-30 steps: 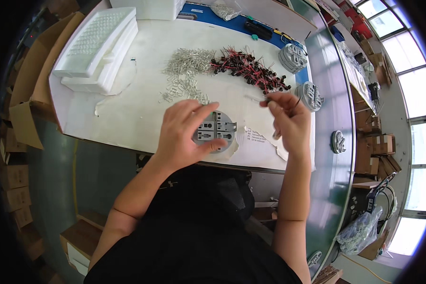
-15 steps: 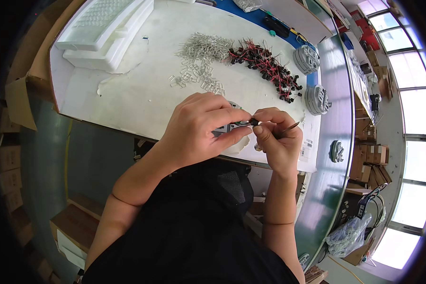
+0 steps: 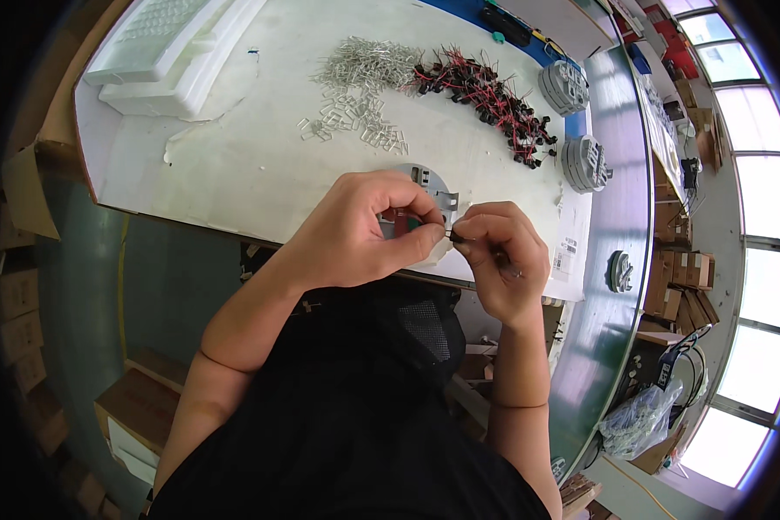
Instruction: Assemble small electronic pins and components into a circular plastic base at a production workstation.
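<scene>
My left hand (image 3: 368,227) is closed, thumb and forefinger pinched at the end of a thin dark wire; most of what lies inside the fingers is hidden. Fingertip to fingertip with it, my right hand (image 3: 507,256) pinches a small black part (image 3: 454,236). Something thin and shiny shows in the curl of my right hand's fingers, too small to name. Under and behind my left hand lies a round grey plastic housing (image 3: 438,184) with small metal fittings, near the table's front edge.
Beyond my hands are a pile of small clear U-shaped pieces (image 3: 368,69) and a heap of black parts with red wires (image 3: 494,100). White foam trays (image 3: 160,87) stand far left. Grey round housings (image 3: 586,165) stand at right, one (image 3: 620,271) on the green bench (image 3: 611,321).
My hands have shifted slightly left with the black part. The thin pointed tool that stuck out of my right hand no longer shows there. More of the grey housing is uncovered.
</scene>
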The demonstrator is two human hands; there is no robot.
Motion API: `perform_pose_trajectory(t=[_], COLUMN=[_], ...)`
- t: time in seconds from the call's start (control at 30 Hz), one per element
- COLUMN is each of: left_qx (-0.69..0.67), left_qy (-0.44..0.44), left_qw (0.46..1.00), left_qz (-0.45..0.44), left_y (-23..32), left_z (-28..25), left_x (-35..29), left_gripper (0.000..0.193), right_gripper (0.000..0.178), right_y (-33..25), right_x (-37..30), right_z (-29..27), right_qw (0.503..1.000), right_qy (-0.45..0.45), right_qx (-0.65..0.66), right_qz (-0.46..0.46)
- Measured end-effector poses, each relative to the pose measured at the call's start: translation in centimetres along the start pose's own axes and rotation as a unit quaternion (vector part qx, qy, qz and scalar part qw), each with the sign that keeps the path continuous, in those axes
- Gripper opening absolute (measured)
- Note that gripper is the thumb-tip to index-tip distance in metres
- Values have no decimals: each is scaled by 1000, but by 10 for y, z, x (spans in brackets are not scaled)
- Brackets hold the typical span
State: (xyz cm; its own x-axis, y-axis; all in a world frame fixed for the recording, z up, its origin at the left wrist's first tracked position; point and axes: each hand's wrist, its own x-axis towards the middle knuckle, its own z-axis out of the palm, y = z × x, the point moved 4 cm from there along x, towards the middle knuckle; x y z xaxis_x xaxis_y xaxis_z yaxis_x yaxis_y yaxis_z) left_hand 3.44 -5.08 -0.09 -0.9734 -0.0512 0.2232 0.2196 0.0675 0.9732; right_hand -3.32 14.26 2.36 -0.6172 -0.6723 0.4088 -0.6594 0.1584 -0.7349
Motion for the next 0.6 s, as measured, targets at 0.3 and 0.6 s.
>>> perform_pose_trajectory(t=[0.3,0.6], left_qx=[167,265], left_qy=[81,55], left_qw=[979,951], left_qz=[86,152], left_y=[9,17], left_z=[3,11], left_x=[0,-4], left_gripper=[10,12], right_gripper=[26,26], right_y=[13,7], right_x=[-13,-16], right_z=[2,-1], right_qw=[992,979], right_qy=[49,34], right_qx=[82,120], right_qz=[82,159])
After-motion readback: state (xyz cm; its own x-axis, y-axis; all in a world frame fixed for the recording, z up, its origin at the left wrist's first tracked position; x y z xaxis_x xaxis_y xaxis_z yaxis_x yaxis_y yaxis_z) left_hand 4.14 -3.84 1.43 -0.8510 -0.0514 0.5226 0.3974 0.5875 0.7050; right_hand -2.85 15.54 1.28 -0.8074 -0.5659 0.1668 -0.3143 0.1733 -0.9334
